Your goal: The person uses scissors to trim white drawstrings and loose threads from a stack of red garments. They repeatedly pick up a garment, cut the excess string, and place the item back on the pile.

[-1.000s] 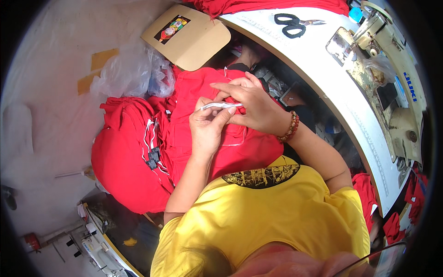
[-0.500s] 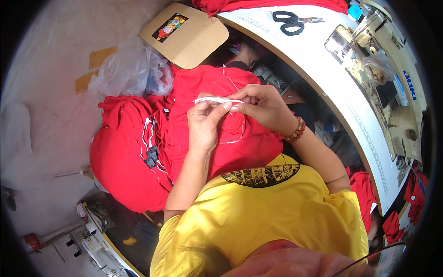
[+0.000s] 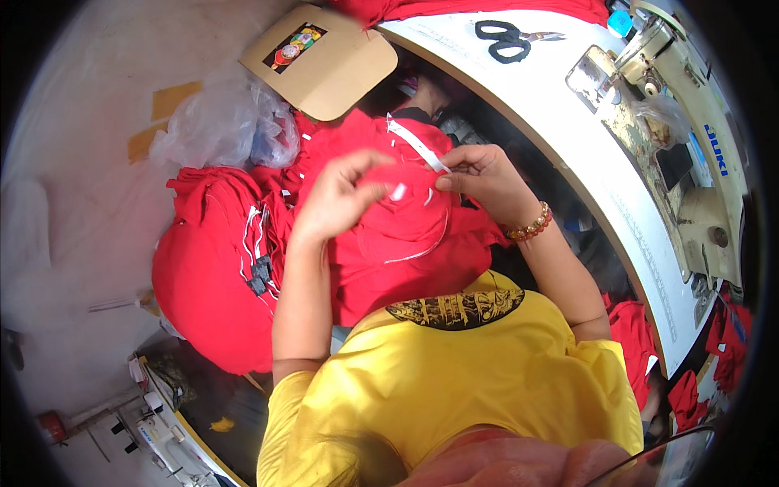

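Note:
Red cloth (image 3: 406, 235) with white stitching along an edge lies across my lap. My right hand (image 3: 487, 180) pinches the lower end of a narrow white strip (image 3: 418, 146) between thumb and fingers. From that pinch the strip runs up and left over the red cloth. To the left, my left hand (image 3: 341, 195) is slightly blurred, its thumb and fingers apart with nothing seen between them. Just beyond its thumb tip, a small white patch (image 3: 398, 192) shows on the cloth.
A red heap (image 3: 211, 276) with white cords and black tags lies at left. Beyond are plastic bags (image 3: 219, 122) and a cardboard piece (image 3: 324, 65). On the white table (image 3: 584, 122) at right are black-handled scissors (image 3: 507, 40) and a sewing machine (image 3: 690, 162).
My left hand has let go of the white strip and moved left and slightly down. The strip, held level between both hands before, now slants up and left from my right hand.

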Motion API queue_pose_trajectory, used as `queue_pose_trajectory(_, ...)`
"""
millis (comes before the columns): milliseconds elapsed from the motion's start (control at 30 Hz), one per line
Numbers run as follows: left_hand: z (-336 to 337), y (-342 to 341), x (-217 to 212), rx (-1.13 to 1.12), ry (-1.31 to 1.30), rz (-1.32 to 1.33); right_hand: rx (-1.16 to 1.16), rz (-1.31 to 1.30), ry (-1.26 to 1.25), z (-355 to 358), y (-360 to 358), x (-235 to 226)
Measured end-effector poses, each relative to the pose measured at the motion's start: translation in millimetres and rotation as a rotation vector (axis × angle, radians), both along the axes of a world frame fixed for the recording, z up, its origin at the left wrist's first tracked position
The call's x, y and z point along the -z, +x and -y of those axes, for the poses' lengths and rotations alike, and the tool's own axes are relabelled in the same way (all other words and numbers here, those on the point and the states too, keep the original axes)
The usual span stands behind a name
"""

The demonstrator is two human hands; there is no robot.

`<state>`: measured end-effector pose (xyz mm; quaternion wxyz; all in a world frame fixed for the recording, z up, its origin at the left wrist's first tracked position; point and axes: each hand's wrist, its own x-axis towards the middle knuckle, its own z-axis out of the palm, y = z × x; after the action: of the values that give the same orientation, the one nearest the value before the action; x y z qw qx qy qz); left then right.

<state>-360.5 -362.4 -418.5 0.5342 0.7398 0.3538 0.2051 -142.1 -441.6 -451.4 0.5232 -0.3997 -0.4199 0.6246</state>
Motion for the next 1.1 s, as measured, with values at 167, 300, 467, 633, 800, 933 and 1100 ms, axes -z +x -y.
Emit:
queue_pose_trajectory(167, -2, 12, 10, -0.184, 0.835, -0.234, 0.028, -0.025, 0.05, -5, -12, 13)
queue_pose_trajectory(300, 26, 16, 6, -0.372, 0.408, 0.111, 0.104, 0.013, 0.144, -5, -14, 20)
queue_pose_trajectory(467, 37, 29, 18, -0.286, -0.138, 0.446, 0.115, 0.091, 0.216, -4, -17, 22)
queue_pose_trajectory(633, 35, 36, 23, -0.337, -0.368, 0.617, 0.094, 0.033, 0.215, -3, -19, 18)
queue_pose_trajectory(800, 36, 43, 31, -0.413, -0.393, 0.805, 0.046, -0.029, 0.166, -1, -19, 17)
queue_pose_trajectory(933, 31, 43, 39, -0.425, -0.34, 0.846, 0.016, -0.06, 0.151, -1, -17, 17)
queue_pose_trajectory(1100, 25, 47, 46, -0.467, -0.308, 0.813, -0.013, -0.099, 0.091, -4, -15, 21)
